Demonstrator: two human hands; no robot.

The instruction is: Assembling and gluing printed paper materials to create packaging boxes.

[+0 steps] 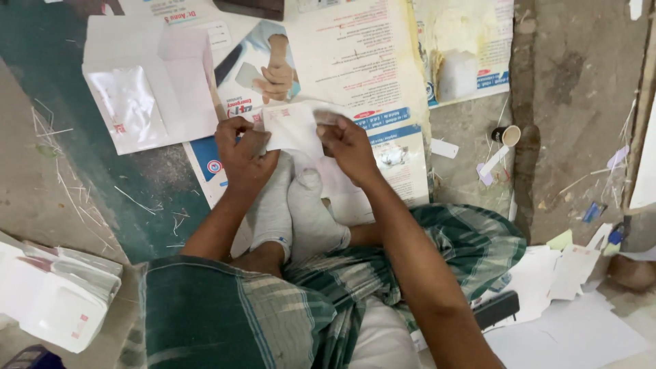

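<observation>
White paper envelope (pixel 294 128) is pinched between both hands above a printed poster (pixel 369 82) spread on the floor. The left hand (pixel 242 154) grips its left edge; the right hand (pixel 348 145) grips its right edge. White-socked feet (pixel 294 212) rest just below. Stacked envelopes (pixel 58 294) lie at lower left.

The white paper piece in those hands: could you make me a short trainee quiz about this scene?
1. True or false: both hands grip the white paper piece.
2. Which hand pinches its right edge? A) left hand B) right hand
3. Fill in: the feet below the hands wear white ____.

Key: 1 true; 2 B; 3 socks.
</observation>
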